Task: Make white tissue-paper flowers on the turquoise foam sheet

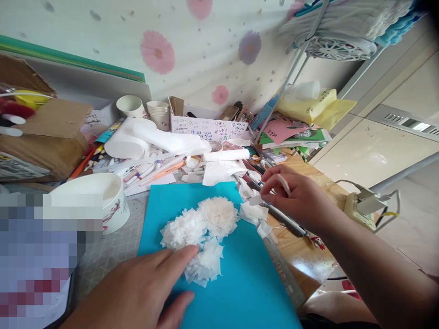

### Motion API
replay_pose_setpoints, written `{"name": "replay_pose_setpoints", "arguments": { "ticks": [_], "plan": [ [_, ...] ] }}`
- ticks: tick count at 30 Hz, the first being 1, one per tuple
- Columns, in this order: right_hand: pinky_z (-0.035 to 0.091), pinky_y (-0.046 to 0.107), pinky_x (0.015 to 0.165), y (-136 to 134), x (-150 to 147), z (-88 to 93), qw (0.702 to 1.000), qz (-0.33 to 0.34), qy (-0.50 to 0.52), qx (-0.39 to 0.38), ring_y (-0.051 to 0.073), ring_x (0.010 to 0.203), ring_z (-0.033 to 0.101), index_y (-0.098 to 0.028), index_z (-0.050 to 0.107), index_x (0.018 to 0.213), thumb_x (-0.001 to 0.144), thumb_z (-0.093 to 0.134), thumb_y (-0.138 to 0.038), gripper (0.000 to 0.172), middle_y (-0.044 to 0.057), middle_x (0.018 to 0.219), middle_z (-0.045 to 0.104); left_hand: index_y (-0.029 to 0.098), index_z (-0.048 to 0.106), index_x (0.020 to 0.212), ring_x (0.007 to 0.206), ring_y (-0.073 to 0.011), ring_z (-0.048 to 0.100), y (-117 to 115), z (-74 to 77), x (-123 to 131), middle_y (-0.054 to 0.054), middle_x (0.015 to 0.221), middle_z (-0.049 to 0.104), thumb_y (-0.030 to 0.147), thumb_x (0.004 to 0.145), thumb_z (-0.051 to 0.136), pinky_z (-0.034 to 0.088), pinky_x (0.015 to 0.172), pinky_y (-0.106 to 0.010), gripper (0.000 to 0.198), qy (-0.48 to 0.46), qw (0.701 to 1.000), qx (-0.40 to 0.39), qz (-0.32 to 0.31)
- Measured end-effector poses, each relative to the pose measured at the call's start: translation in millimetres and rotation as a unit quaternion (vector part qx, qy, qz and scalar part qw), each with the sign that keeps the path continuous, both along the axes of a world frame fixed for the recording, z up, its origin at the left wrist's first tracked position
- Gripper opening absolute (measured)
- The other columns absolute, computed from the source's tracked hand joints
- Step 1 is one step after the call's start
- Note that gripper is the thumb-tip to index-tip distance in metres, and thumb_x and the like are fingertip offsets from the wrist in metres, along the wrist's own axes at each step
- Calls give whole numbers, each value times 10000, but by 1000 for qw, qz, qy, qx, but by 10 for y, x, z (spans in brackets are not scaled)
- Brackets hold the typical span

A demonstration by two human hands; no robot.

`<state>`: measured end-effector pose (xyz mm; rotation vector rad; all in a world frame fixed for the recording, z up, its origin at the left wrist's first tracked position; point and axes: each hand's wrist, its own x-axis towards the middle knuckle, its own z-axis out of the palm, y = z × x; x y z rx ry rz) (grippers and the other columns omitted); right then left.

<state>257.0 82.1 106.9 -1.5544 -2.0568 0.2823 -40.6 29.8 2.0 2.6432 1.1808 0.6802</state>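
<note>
Blue card (247,278) lies over a grey mat (106,249) on the worktop (318,262), bearing three ruffled white paper puffs: a left puff (183,229), a right puff (219,215) just beside it, and a smaller lower puff (206,264) nearer the person. The left hand (140,283) reaches in low over the card, its grip spread, thumb well apart from the forefinger, whose tip rests at the lower puff's left edge. The right hand (297,196) is above the card's right edge, its grip pinching a small paper piece (255,200). A pale thing shows among its curled fingers; I cannot tell what. Loose paper scraps (254,213) lie just below, and a paper bowl (116,201) stands left of the card.
</note>
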Motion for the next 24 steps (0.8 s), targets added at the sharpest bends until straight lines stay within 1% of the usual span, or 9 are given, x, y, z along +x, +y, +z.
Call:
{"name": "replay_pose_setpoints", "arguments": {
  "ticks": [3,5,8,10,14,17,19,22,24],
  "plan": [
    [444,317,717,-64,-220,-52,994,-9,49,93,192,803,595,-209,628,727,800,620,-183,78,38,825,615,355,485,1277,779,-197,707,-4,28,20,35,1035,725,343,836,526,540,649,-271,444,4,999,-34,5],
    [457,294,730,-115,-412,-132,989,51,82,108,165,786,599,-205,618,777,819,602,-127,90,32,831,630,352,488,1284,793,-203,702,-10,77,33,29,1031,721,346,837,523,533,638,-270,448,7,998,-60,10],
    [468,256,696,-174,-669,-265,968,231,74,63,143,766,609,-175,626,803,814,591,-74,107,43,847,646,329,534,1251,800,-207,691,-23,196,64,19,987,722,327,825,535,516,622,-259,426,28,993,-116,14],
    [463,254,670,-186,-759,-319,948,317,34,15,149,754,609,-162,636,785,795,610,-82,84,51,834,654,303,598,1166,800,-211,682,-32,278,92,15,938,719,296,814,536,513,653,-269,357,53,985,-158,35],
    [479,260,720,-153,-726,-263,921,378,12,-93,163,811,616,-126,666,857,741,601,-38,159,78,899,657,280,617,1137,794,-225,682,-24,335,120,2,912,717,286,809,517,520,692,-300,343,66,980,-184,42],
    [473,277,850,-120,-608,-124,917,372,80,-118,180,977,597,-92,665,973,856,522,-83,186,128,1024,621,285,614,1125,732,-220,683,-2,289,102,2,873,719,297,790,527,504,609,-278,346,51,986,-159,16],
    [467,290,853,-120,-529,-36,932,327,128,-84,185,987,579,-111,667,976,961,447,-235,253,117,995,610,290,618,1095,710,-209,676,11,261,90,6,851,716,304,792,526,494,588,-263,318,38,988,-150,18],
    [450,242,612,-164,-462,38,961,200,189,-20,131,707,549,-175,665,915,994,342,-473,446,43,782,591,282,623,1094,749,-196,669,31,266,108,0,818,709,342,809,527,503,635,-239,307,16,986,-162,41],
    [382,215,473,-202,-474,41,962,137,235,-10,97,557,484,-197,651,860,984,341,-512,459,3,664,551,276,618,1122,770,-193,666,43,293,141,-2,779,701,367,818,527,507,648,-226,331,5,983,-174,56]
  ]
}}
